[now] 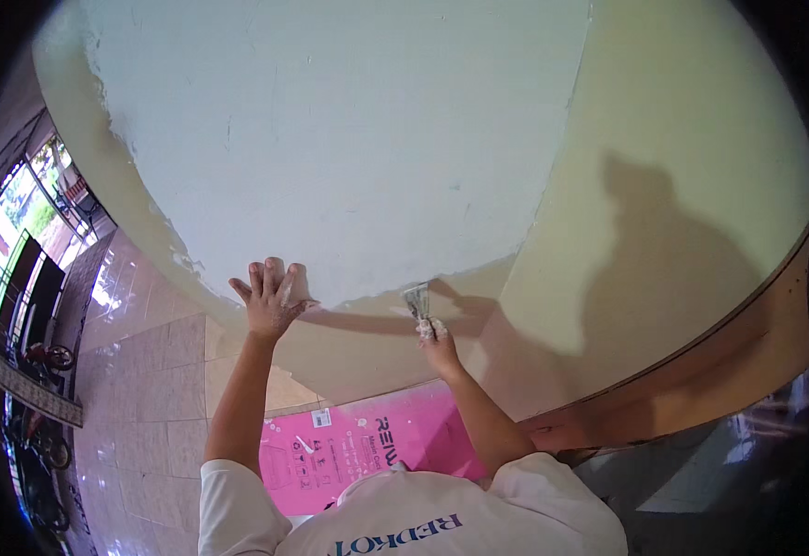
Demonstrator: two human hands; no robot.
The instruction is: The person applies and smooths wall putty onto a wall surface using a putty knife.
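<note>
My left hand lies flat against the wall with its fingers spread, at the lower edge of a white coated patch. White smears mark its fingers. To the right, my right hand is closed around the handle of a putty knife, whose blade points up at the wall just below the patch's ragged lower edge. White paste clings to the fingers of this hand. Whether the blade touches the wall I cannot tell. Around the patch the wall is bare cream, and my shadow falls on its right part.
Below my hands lies a bright pink printed cardboard sheet on the tiled floor. A curved brown ledge borders the wall at the lower right. Motorcycles stand at far left beside a gate and a bright opening.
</note>
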